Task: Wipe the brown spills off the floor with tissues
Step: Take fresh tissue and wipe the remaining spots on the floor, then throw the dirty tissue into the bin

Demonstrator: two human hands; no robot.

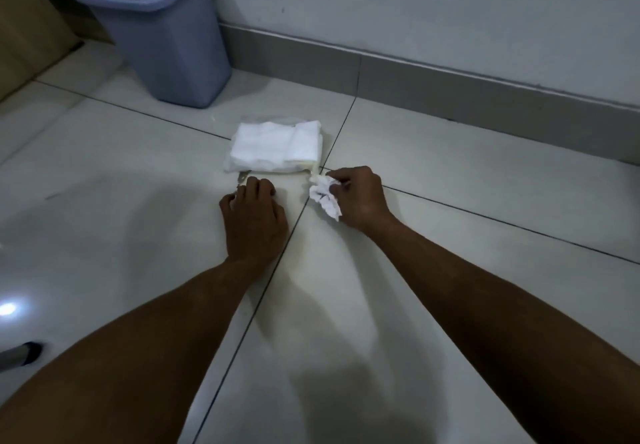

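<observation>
A pack of white tissues [276, 147] lies on the white tiled floor [450, 180], just beyond both hands. My right hand [360, 197] grips a crumpled white tissue [325, 195] just above the floor, near where the tile joints cross. My left hand [254, 218] rests on the floor in front of the pack, fingers curled down, fingertips near the pack's plastic edge. No brown spill is plainly visible on the tiles around the hands.
A blue-grey waste bin [159, 34] with white paper inside stands at the back left against the wall. A grey skirting board [450, 97] runs along the wall. A brown cardboard surface [24, 27] is at far left. A dark-tipped metal leg [20, 355] shows at lower left.
</observation>
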